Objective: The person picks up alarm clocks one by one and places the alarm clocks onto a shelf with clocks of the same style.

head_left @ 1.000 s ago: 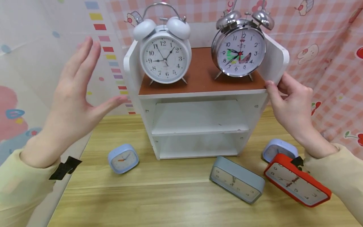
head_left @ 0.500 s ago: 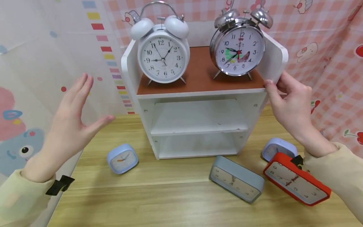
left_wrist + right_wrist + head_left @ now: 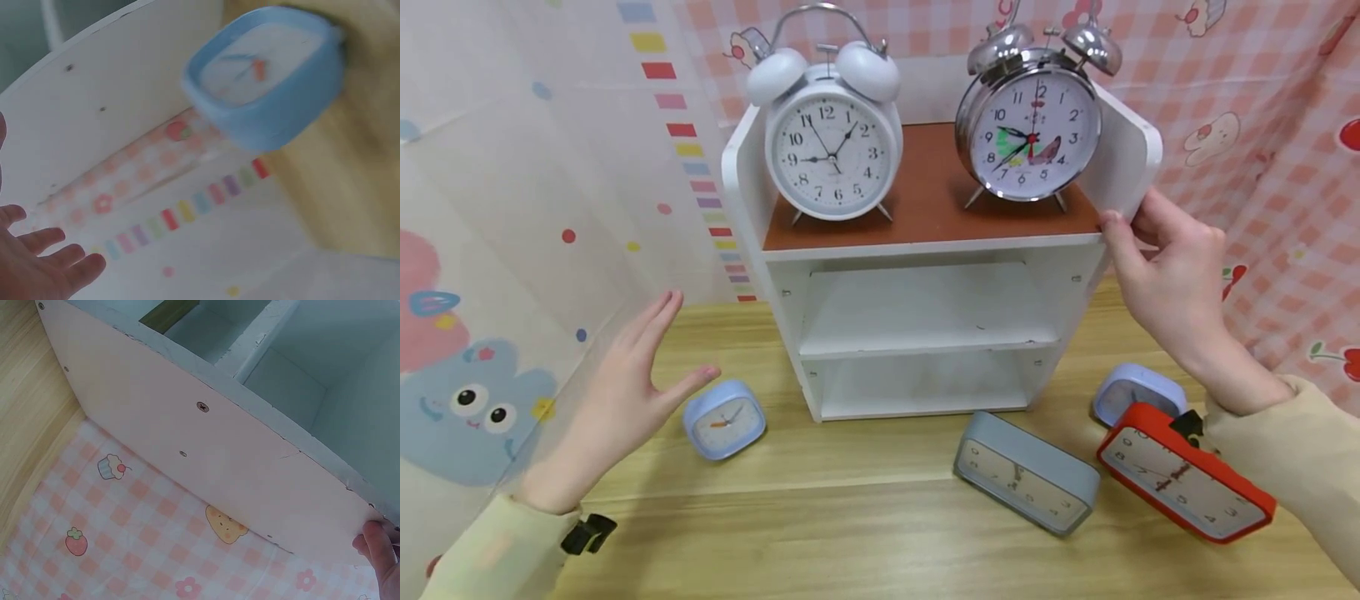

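My left hand (image 3: pixel 617 400) hovers just left of a small blue alarm clock (image 3: pixel 725 421), thumb and fingers spread and holding nothing. In the left wrist view that blue clock (image 3: pixel 269 75) stands beyond the fingers. My right hand (image 3: pixel 1176 287) grips the right side panel of a white shelf unit (image 3: pixel 928 346), its thumb at the front edge by the brown top. On that top stand a white twin-bell alarm clock (image 3: pixel 835 154) at left and a silver twin-bell alarm clock (image 3: pixel 1030 137) at right. The right wrist view shows fingers (image 3: pixel 378 544) against the outer panel (image 3: pixel 187 437).
In front of the shelf lies a grey-blue rectangular clock (image 3: pixel 1028 473). A red rectangular clock (image 3: pixel 1183 475) is right of it, partly covering a lilac clock (image 3: pixel 1138 393). Patterned cloth (image 3: pixel 1240 100) hangs behind the wooden table (image 3: pixel 820 517).
My left hand has come down from beside the shelf's upper part to beside the small blue clock. The right hand keeps its grip on the panel, and the clocks stay put.
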A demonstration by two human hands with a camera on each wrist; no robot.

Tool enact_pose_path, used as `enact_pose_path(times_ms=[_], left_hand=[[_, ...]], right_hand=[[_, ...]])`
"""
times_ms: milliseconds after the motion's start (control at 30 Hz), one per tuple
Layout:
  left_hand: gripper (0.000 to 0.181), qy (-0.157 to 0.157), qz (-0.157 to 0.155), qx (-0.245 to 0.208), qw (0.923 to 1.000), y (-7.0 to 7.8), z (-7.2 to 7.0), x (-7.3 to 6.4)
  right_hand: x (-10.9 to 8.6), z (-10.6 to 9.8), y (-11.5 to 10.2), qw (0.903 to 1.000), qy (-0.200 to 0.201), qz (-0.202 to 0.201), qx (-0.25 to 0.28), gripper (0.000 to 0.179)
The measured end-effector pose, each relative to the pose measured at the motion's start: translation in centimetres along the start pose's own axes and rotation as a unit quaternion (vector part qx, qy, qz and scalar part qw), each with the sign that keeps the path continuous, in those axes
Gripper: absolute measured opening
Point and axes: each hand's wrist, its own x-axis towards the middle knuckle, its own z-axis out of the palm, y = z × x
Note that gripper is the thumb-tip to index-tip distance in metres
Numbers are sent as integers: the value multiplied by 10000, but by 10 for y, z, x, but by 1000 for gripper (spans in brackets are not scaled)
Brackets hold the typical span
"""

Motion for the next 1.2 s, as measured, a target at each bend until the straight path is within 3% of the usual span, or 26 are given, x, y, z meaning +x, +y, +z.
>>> enact_pose_path(times_ms=[167, 400, 1200], left_hand=[[94, -370, -141, 17, 9992, -13, 19, -15], [92, -487, -220, 130, 9985, -26, 35, -26], [83, -624, -736, 138, 9952, -42, 47, -43]], right_hand=[[0, -1, 0, 10000, -30, 1, 54, 33], [1, 0, 0, 10000, -37, -43, 58, 32], [-1, -1, 0, 10000, -62, -27, 47, 32]])
